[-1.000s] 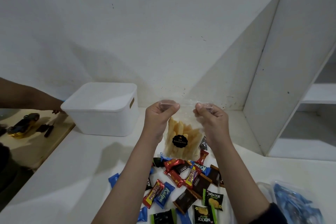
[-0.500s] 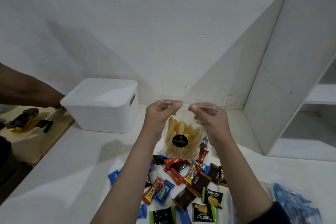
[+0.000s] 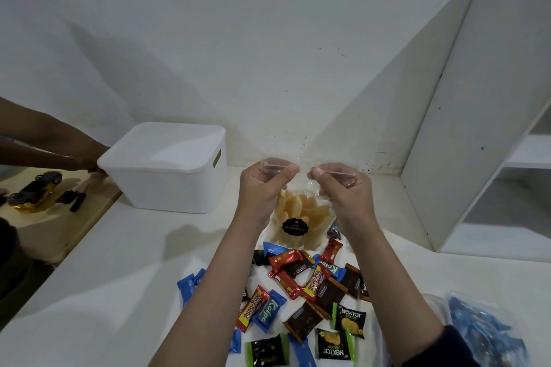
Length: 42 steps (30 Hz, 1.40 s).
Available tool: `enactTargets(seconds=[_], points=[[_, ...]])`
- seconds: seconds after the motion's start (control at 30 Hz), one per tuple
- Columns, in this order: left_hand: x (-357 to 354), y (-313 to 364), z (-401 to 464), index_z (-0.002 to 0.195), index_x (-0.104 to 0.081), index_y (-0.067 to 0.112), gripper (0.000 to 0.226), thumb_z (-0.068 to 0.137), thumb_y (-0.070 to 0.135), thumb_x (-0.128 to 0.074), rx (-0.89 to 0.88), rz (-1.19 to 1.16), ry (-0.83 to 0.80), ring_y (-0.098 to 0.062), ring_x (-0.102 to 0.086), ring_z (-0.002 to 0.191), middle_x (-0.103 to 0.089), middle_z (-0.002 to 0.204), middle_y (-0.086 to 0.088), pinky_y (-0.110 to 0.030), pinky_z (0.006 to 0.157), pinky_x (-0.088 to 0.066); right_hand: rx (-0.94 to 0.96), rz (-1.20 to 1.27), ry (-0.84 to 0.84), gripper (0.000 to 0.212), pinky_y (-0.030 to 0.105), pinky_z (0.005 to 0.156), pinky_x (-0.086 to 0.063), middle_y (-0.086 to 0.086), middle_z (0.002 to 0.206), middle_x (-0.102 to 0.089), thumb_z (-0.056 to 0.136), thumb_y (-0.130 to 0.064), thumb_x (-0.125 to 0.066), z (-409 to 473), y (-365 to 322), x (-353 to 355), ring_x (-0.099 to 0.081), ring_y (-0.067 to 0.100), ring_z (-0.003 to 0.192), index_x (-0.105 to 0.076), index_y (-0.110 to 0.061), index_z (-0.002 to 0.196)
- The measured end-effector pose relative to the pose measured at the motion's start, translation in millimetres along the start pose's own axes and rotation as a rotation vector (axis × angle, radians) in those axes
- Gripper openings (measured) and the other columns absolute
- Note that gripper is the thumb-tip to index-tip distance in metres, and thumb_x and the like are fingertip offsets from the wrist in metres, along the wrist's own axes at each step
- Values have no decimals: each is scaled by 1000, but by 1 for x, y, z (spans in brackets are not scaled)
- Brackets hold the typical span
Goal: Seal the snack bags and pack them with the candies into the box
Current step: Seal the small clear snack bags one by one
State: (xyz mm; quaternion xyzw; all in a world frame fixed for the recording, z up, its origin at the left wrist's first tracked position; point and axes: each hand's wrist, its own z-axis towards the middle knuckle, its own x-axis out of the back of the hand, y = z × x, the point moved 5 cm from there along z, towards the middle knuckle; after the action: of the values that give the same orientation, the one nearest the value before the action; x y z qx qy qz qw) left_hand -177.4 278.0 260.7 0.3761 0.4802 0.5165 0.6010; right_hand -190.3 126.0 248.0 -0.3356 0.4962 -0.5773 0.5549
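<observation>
I hold a clear snack bag (image 3: pixel 295 217) of pale yellow sticks with a black round label upright above the table. My left hand (image 3: pixel 262 188) pinches the top strip at its left end and my right hand (image 3: pixel 343 191) pinches it at the right, thumbs close together. Below the bag, several wrapped candies (image 3: pixel 307 286) lie scattered on the white table: red, blue, brown and black-green packs. A white box (image 3: pixel 167 173) with its lid on stands at the back left.
A clear bag of blue packs (image 3: pixel 483 328) lies at the lower right. A white shelf unit (image 3: pixel 492 116) stands on the right. Another person's arm (image 3: pixel 47 143) reaches beside the box; a toy car (image 3: pixel 32 191) sits on a wooden surface at the left.
My thumbs have slid closer together along the bag's top strip. The other person's arm has moved toward the box.
</observation>
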Motion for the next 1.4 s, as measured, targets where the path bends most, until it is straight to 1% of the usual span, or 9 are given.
enactTargets(seconds=[0.17, 0.47, 0.57, 0.8, 0.87, 1.0, 1.13, 1.27, 1.4], points=[[0, -2, 1, 76, -63, 11, 12, 83, 1, -65, -3, 16, -22, 2, -64, 66, -68, 73, 0, -10, 60, -47, 4, -7, 37, 13, 18, 55, -47, 0, 70, -69, 86, -7, -64, -1, 4, -3, -58, -2, 57, -67, 6, 87], [3, -8, 7, 86, -72, 6, 9, 78, 2, -69, 51, -4, -88, -6, -68, 78, -74, 75, 2, -16, 66, -50, -64, -33, 23, 7, 24, 58, -47, -3, 78, -74, 83, -18, -69, 0, 10, 0, -57, 2, 57, -74, -17, 86], [2, -8, 8, 79, -71, 7, 8, 77, -1, -69, 43, 1, -91, -7, -69, 73, -73, 68, 4, -15, 66, -51, -45, -47, 19, 7, 20, 58, -46, -4, 74, -72, 84, -17, -67, 0, 9, -3, -57, 1, 58, -73, -13, 84], [3, -12, 12, 79, -72, 2, 7, 74, 6, -75, 48, 78, -64, -13, -69, 80, -73, 75, -3, -18, 74, -51, -12, -38, 9, 8, 13, 58, -47, -7, 66, -69, 86, -8, -63, 0, 7, -8, -59, -3, 60, -69, -3, 83], [2, -13, 11, 75, -71, 7, 3, 75, 5, -74, 49, 94, -63, -15, -69, 79, -73, 73, -1, -22, 76, -53, 5, -54, 12, 10, 13, 59, -47, -2, 70, -67, 86, -9, -63, -2, 7, -9, -60, -3, 62, -68, 0, 86], [2, -13, 11, 68, -70, 17, 18, 78, 2, -71, 26, 144, -47, -21, -69, 78, -71, 70, 2, -36, 81, -55, 17, -65, 15, 13, 11, 62, -48, 2, 73, -65, 89, -4, -59, -6, 6, -14, -62, -4, 65, -64, 8, 90], [1, -13, 9, 70, -66, 16, 17, 81, 2, -68, 17, 191, -29, -9, -66, 72, -67, 68, 5, -27, 73, -53, 23, -101, -2, 12, 18, 70, -54, 3, 75, -65, 90, -5, -58, -8, 4, -20, -63, 1, 70, -63, 6, 89], [4, -11, 9, 75, -69, 15, 6, 78, 13, -74, 30, 143, -25, -17, -66, 83, -70, 77, 0, -28, 79, -53, 29, -92, 37, 8, 11, 61, -48, 2, 71, -63, 89, -5, -59, -7, -3, -19, -61, -4, 63, -65, -4, 83], [6, -8, 11, 73, -70, 17, 7, 76, 13, -75, 90, 133, -54, -6, -66, 76, -70, 71, 7, -18, 70, -51, 23, -92, 36, 10, 11, 61, -48, 1, 72, -64, 88, -7, -61, -7, -6, -18, -61, -4, 65, -65, -10, 80]])
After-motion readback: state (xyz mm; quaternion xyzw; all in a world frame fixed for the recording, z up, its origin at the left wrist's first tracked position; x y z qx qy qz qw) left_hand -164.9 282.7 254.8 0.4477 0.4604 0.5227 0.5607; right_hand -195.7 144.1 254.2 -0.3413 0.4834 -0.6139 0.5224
